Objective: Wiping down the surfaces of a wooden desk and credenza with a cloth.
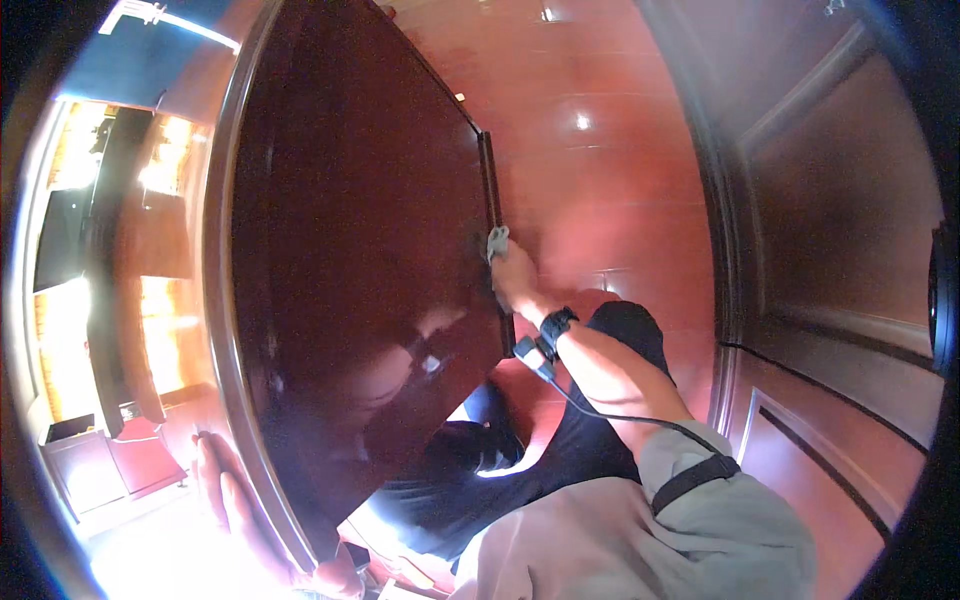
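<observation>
A dark red-brown, glossy wood panel with a rounded moulding along its left edge stands before me and reflects my arm. My left hand grips this edge near its lower end, fingers on the outer side, partly washed out by glare. At the panel's opposite edge, my right hand has a grey cloth bunched in its fingers and presses it against the dark edge strip. On the right wrist sits a black strap with a small cabled device.
Shiny reddish flooring lies beyond the panel. Dark panelled woodwork rises at the right. My bent knee is close to my right forearm, and a cable runs up that arm. Bright glare covers the lower left, beside a low cabinet.
</observation>
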